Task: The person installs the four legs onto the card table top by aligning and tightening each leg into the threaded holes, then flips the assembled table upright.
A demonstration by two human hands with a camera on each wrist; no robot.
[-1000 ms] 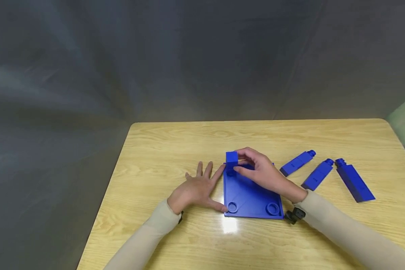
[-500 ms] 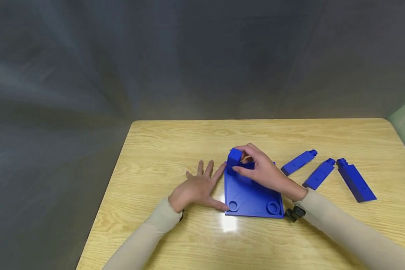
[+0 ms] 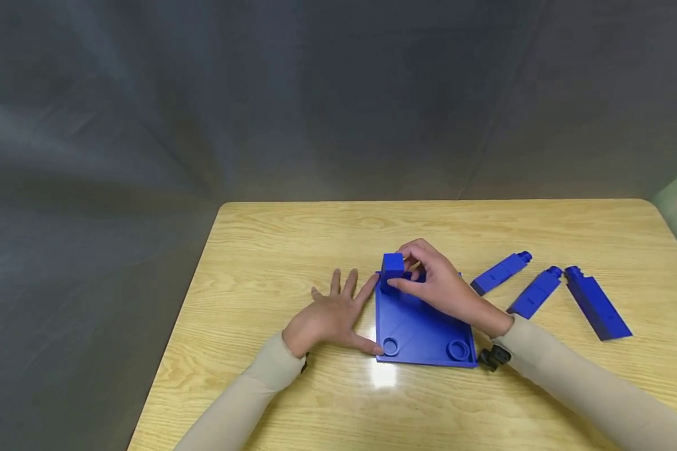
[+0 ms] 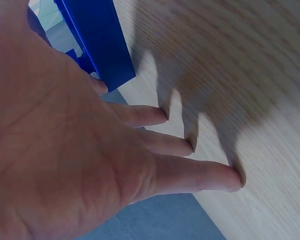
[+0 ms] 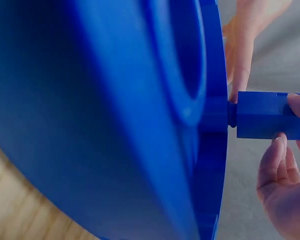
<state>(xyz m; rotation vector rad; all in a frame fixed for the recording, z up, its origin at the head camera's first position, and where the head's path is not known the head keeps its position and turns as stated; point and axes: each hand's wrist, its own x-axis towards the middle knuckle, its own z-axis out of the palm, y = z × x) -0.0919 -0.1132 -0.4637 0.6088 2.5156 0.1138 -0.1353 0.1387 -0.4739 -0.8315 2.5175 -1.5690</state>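
My right hand (image 3: 437, 285) pinches a blue square leg (image 3: 392, 266) between thumb and fingers. The leg stands upright at the far left corner of a blue plate (image 3: 420, 326). In the right wrist view, a short stretch of its threaded end (image 5: 232, 115) shows between the leg's body and the plate. Round sockets (image 3: 458, 350) mark the plate's two near corners; the right hand covers the far right one. My left hand (image 3: 333, 316) lies spread with straight fingers, its index fingertip and thumb against the plate's left edge. The left wrist view shows that edge beside the fingers.
To the right of the plate lie three more blue square legs with threaded ends: a shorter-looking one (image 3: 502, 274), a middle one (image 3: 535, 292) and a far right one (image 3: 598, 304). Everything rests on a wood-grain table (image 3: 276, 244) with a dark curtain (image 3: 338, 100) behind.
The leg in my right hand has turned about its upright axis, its top showing first square, then cornerwise, then square. My right fingers shifted slightly with it. The left hand has stayed in place.
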